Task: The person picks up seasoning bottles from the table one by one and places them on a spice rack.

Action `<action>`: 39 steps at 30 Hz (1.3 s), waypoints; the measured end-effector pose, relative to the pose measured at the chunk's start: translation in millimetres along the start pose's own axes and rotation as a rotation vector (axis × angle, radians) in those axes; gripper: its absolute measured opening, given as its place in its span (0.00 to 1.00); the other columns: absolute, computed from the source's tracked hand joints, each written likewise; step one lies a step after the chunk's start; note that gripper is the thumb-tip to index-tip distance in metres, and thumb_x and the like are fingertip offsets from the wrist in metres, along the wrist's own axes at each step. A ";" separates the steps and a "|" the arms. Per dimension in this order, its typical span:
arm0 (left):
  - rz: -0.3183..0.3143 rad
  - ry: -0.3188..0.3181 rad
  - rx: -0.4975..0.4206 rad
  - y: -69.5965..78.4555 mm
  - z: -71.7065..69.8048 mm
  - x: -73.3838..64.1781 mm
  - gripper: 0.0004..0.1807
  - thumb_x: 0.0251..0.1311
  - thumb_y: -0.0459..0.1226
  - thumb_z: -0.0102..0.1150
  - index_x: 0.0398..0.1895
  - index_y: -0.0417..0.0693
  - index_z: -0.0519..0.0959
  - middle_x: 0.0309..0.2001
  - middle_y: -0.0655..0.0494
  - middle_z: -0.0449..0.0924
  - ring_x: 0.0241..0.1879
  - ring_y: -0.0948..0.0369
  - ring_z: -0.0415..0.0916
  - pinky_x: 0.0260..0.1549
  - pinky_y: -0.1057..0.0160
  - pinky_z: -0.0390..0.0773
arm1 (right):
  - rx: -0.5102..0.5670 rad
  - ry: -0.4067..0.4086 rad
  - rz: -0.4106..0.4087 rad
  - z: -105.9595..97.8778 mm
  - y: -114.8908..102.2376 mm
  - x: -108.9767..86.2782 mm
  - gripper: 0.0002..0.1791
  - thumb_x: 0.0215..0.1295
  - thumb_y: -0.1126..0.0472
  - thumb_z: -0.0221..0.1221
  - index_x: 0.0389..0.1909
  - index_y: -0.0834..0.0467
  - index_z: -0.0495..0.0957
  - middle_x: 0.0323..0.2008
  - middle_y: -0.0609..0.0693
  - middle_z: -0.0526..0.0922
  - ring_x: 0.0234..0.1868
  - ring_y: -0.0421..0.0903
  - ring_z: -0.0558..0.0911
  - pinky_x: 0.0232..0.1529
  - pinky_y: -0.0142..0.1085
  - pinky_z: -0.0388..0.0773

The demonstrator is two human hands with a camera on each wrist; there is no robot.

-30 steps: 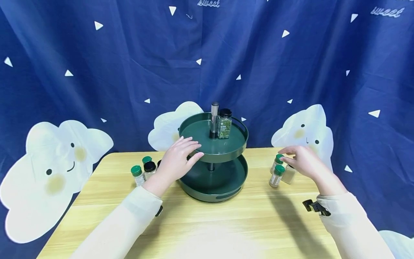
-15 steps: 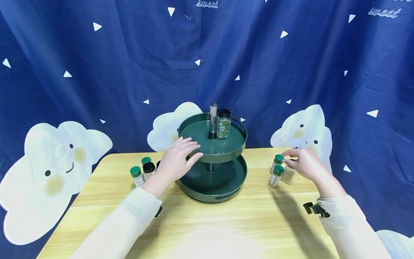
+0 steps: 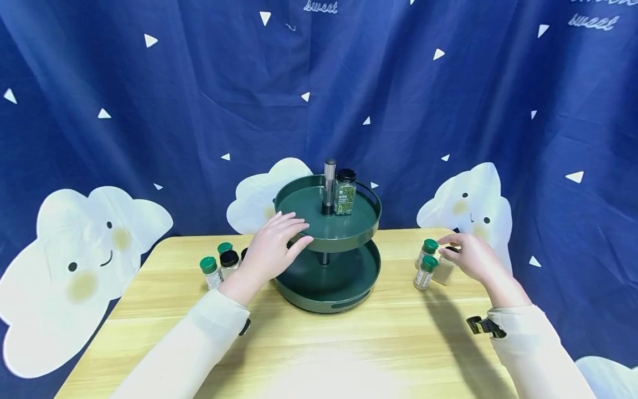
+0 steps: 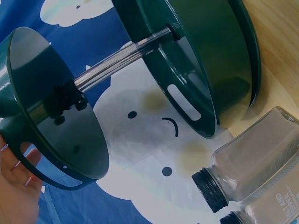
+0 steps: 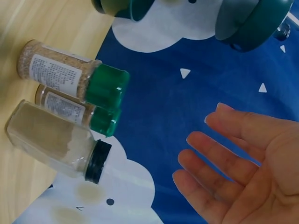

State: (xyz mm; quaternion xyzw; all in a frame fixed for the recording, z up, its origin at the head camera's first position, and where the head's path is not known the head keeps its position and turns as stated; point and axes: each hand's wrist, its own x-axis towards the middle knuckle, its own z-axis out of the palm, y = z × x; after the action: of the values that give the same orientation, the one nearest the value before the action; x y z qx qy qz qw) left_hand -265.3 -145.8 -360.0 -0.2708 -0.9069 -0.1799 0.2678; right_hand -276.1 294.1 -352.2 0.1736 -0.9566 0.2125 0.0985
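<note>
A two-tier dark green round tray [image 3: 326, 303] stands mid-table, a metal post [image 3: 329, 188] rising at its centre. My left hand [image 3: 271, 246] is at the upper tier's left rim [image 4: 51, 175], fingers loosely extended beside its slot; firm contact is hard to tell. On the upper tier stands a black-capped jar of green dried herbs [image 3: 345, 194]. At the right, my right hand [image 3: 471, 255] hovers with relaxed fingers, holding nothing, near a black-capped spice bottle [image 5: 53, 137] and two green-capped spice jars [image 5: 56, 70], [image 3: 427, 252]. The right wrist view shows a gap between fingertips and caps.
Several spice bottles stand left of the tray, including a green-capped jar [image 3: 211, 271] and a black-capped one [image 3: 230, 263]; my left hand partly hides this group. A blue curtain [image 3: 199, 111] hangs behind the wooden table [image 3: 309, 354].
My right hand has shifted slightly, staying above the right-hand bottles. The left hand and the tray look still. The whole head view has drifted a little.
</note>
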 end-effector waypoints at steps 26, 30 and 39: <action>-0.034 -0.015 0.000 -0.4 -0.4 0.3 0.26 0.70 0.55 0.55 0.60 0.49 0.82 0.60 0.54 0.80 0.69 0.54 0.68 0.74 0.51 0.56 | -0.003 0.058 0.078 19.9 24.1 -1.6 0.13 0.66 0.64 0.63 0.47 0.68 0.83 0.48 0.67 0.83 0.49 0.70 0.80 0.49 0.62 0.75; -0.029 -0.015 0.002 -0.5 0.0 0.6 0.26 0.70 0.55 0.55 0.60 0.49 0.81 0.60 0.54 0.80 0.69 0.54 0.67 0.74 0.51 0.56 | -0.002 0.067 0.099 23.8 26.8 -1.5 0.13 0.67 0.63 0.62 0.47 0.68 0.83 0.48 0.67 0.83 0.49 0.69 0.81 0.49 0.62 0.76; -0.026 -0.017 0.001 -0.5 0.6 1.0 0.26 0.70 0.55 0.55 0.60 0.49 0.81 0.60 0.54 0.80 0.69 0.54 0.67 0.74 0.51 0.56 | -0.002 0.112 0.133 33.4 37.6 -1.9 0.14 0.67 0.64 0.62 0.48 0.69 0.83 0.48 0.68 0.83 0.47 0.69 0.81 0.48 0.62 0.75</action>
State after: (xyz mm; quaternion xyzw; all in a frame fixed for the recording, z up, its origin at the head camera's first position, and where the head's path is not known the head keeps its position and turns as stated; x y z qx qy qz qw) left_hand -266.5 -145.5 -360.0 -0.2604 -0.9127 -0.1806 0.2578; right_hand -292.2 311.9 -396.4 0.0975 -0.9592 0.2268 0.1377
